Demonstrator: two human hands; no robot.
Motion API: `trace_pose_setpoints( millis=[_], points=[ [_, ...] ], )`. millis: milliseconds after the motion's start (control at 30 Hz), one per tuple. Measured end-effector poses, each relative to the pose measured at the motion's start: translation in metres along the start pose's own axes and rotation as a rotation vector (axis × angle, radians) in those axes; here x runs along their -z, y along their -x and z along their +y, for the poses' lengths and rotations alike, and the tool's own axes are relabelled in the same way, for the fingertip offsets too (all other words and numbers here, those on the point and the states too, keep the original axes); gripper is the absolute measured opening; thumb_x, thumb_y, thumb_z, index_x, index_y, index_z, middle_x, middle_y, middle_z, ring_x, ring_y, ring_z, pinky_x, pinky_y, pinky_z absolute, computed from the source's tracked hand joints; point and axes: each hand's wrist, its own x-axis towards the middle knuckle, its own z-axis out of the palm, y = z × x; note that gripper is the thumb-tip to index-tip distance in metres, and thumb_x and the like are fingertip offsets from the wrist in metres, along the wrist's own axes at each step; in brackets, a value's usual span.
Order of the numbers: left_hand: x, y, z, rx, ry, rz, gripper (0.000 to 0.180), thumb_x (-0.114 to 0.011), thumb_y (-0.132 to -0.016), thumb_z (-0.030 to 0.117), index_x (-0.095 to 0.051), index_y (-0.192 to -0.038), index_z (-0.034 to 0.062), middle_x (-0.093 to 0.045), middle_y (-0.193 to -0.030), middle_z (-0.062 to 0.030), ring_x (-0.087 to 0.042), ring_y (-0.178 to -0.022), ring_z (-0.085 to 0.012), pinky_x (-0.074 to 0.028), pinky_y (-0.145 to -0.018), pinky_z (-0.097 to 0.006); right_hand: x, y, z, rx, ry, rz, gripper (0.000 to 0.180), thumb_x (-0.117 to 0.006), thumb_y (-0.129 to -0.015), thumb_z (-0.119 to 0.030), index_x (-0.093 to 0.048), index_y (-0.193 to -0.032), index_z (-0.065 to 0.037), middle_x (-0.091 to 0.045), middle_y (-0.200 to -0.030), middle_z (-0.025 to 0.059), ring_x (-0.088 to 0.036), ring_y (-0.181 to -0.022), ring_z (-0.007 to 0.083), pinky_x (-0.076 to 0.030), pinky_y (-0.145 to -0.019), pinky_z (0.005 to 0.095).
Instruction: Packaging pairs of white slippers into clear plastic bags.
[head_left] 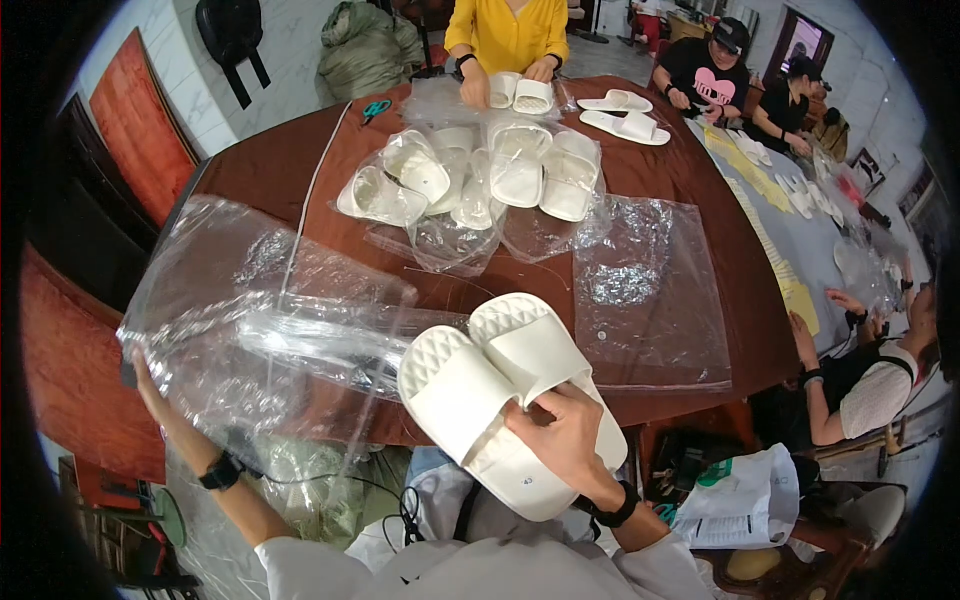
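My right hand [572, 437] grips a pair of white slide slippers [452, 385] side by side, thumb and fingers at the inner edges of their straps. The pair is tilted, toes pointing up and left over the table's near edge. Off to the left, my left hand [148, 388] is at the edge of a large clear plastic bag [200, 265], which it holds up; its fingertips are partly hidden. The bag spreads across the table's left side and reaches the slippers' toes. A second clear bag [660, 340] lies flat to the right of the slippers.
Several bagged white slippers [415, 170] are heaped mid-table. Beyond them are teal scissors [376, 108], two loose slippers [625, 125] and a person in yellow [505, 35] handling another pair. People work at a grey table [760, 215] on the right. A white bag [740, 500] stands below right.
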Motion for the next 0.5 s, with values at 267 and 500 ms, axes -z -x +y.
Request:
trace_pose_setpoints(
  millis=[267,500],
  points=[
    [0.080,0.009,-0.115,0.675,0.945,-0.113,0.041,-0.057,-0.092,0.007,-0.050,-0.132,0.0046,-0.057,-0.121,-0.0098,-0.062,-0.089,-0.0179,-0.055,-0.074,-0.029,-0.041,-0.028,0.014,-0.048,0.102,-0.046,0.024,-0.078,-0.077,-0.023,-0.070,-0.074,-0.001,-0.061,-0.064,0.0127,-0.061,-0.055,0.0237,-0.044,-0.051,0.0367],
    [0.051,-0.017,-0.030,1.009,1.500,-0.151,0.040,-0.056,-0.091,0.006,-0.048,-0.130,0.0060,-0.057,-0.115,-0.0068,-0.059,-0.081,-0.0138,-0.053,-0.068,-0.027,-0.069,-0.038,0.037,-0.019,0.161,-0.207,0.027,-0.072,-0.083,-0.027,-0.068,-0.081,0.000,-0.065,-0.079,0.0151,-0.062,-0.073,0.0326,-0.049,-0.065,0.0428]
  ],
)
